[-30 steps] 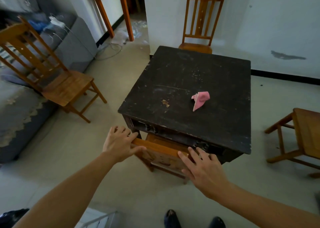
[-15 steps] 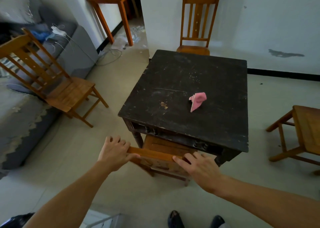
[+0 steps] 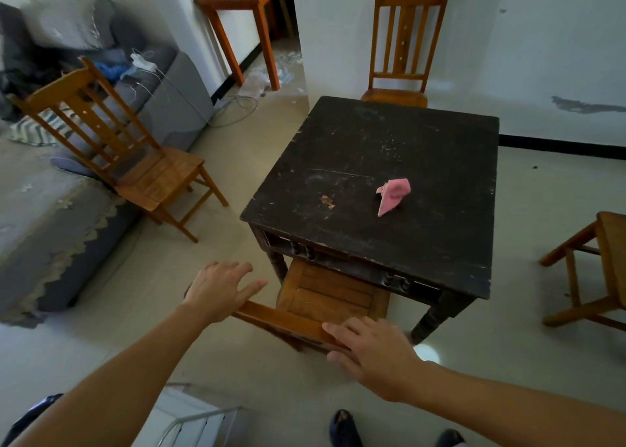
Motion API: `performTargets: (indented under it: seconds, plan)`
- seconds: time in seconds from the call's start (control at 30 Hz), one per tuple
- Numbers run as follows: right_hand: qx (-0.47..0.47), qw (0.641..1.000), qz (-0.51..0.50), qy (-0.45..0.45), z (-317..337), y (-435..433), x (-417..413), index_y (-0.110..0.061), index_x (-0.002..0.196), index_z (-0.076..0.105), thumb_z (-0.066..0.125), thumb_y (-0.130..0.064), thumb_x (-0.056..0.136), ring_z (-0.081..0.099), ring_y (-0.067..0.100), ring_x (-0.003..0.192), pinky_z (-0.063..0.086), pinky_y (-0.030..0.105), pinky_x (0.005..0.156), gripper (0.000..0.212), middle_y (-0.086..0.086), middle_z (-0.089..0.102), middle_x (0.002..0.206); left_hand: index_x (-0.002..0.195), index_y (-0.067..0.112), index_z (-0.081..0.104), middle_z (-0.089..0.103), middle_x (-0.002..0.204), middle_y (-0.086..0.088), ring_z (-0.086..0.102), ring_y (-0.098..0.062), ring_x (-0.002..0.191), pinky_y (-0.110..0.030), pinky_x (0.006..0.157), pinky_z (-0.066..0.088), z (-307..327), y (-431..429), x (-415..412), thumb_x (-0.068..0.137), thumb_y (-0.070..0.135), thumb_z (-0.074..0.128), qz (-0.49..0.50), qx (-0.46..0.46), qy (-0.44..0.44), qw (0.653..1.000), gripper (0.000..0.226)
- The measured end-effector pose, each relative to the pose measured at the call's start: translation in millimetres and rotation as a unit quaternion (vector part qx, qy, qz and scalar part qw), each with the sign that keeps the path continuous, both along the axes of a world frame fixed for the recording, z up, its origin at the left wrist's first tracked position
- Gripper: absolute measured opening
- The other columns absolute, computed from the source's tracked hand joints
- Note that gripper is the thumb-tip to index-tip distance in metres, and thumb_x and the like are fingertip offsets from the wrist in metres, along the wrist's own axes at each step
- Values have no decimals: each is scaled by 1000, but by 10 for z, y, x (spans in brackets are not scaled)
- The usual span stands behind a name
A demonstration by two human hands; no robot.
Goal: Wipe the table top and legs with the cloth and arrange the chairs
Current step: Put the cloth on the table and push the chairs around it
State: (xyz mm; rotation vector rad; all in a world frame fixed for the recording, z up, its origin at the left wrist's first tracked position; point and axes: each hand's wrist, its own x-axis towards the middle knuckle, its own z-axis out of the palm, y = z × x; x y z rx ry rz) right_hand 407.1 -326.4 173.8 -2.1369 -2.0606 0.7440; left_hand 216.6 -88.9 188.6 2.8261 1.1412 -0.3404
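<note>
A black square table (image 3: 423,161) stands in the middle of the room with a crumpled pink cloth (image 3: 393,195) lying on its top, right of centre. A wooden chair (image 3: 332,294) sits partly under the table's near edge, its seat showing. My left hand (image 3: 216,287) rests on the left end of that chair's top rail, fingers spread and fairly straight. My right hand (image 3: 372,351) lies over the rail's right end, thumb tucked on the near side, holding it.
A second wooden chair (image 3: 159,178) stands at the left in front of a grey sofa (image 3: 40,229). A third chair (image 3: 406,39) is against the far wall behind the table. A fourth (image 3: 609,260) is at the right edge. A white rack (image 3: 196,423) is by my feet.
The near chair has slid out from under the table toward me, showing more of its seat. Both hands stayed on its top rail, and my view has backed away.
</note>
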Motion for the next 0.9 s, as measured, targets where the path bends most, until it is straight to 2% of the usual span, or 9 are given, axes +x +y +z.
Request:
performTargets:
  seconds: [0.07,0.17,0.27,0.4,0.5,0.57,0.67,0.9]
  plan:
    - [14,999,-17,40,-15,-69,215,-38,149,28,4,-70,87,47,10,120,40,31,98,74,-10,48,136,121,27,55,63,104,6,58,-11,93,-29,85,44,64,-89,337,91,66,28,-9,10,-32,999,55]
    - [55,996,-60,20,-53,-256,737,-36,145,38,-3,-72,84,49,8,118,40,27,95,81,-11,51,133,109,29,57,61,96,9,55,-5,81,-22,69,43,107,-314,991,94,58,35,-44,5,-89,995,40]
    - [100,986,-124,-52,-117,-565,1491,-29,136,54,-1,-68,91,62,14,104,49,28,80,81,-6,62,119,116,26,55,59,102,7,60,-10,89,-28,76,50,114,-642,1802,95,54,39,-73,-4,-102,992,39]
    - [34,976,-195,-91,-157,-1133,2683,-28,146,40,29,-53,101,53,18,118,44,31,95,52,-2,54,133,126,21,53,58,115,2,60,-14,94,-26,72,45,66,-1181,2959,96,52,41,-131,-7,-124,984,44]
    - [39,959,-237,-152,-80,-1566,3539,-26,145,41,26,-53,101,54,20,119,45,33,92,53,0,54,134,128,21,52,55,119,1,58,-12,95,-22,73,44,23,-1572,3795,96,51,42,-177,-22,-148,973,46]
    - [40,946,-270,-175,-25,-1836,4036,-27,145,41,26,-55,100,55,21,118,48,34,89,55,1,55,133,131,21,50,52,123,1,55,-11,100,-27,80,49,13,-1822,4283,95,51,42,-204,-34,-148,967,47]
    - [39,931,-306,-196,74,-2064,4641,-27,145,40,33,-51,101,54,21,119,49,34,88,50,1,54,134,133,21,47,49,126,0,51,-14,106,-31,91,46,38,-2059,4853,97,49,40,-254,-28,-148,955,47]
    - [40,909,-353,-218,74,-2094,6085,-25,144,42,35,-48,102,50,20,125,47,35,96,48,1,50,139,134,21,45,46,132,-2,47,-18,116,-34,99,40,64,-1873,6356,96,48,41,-321,1,-168,932,47]
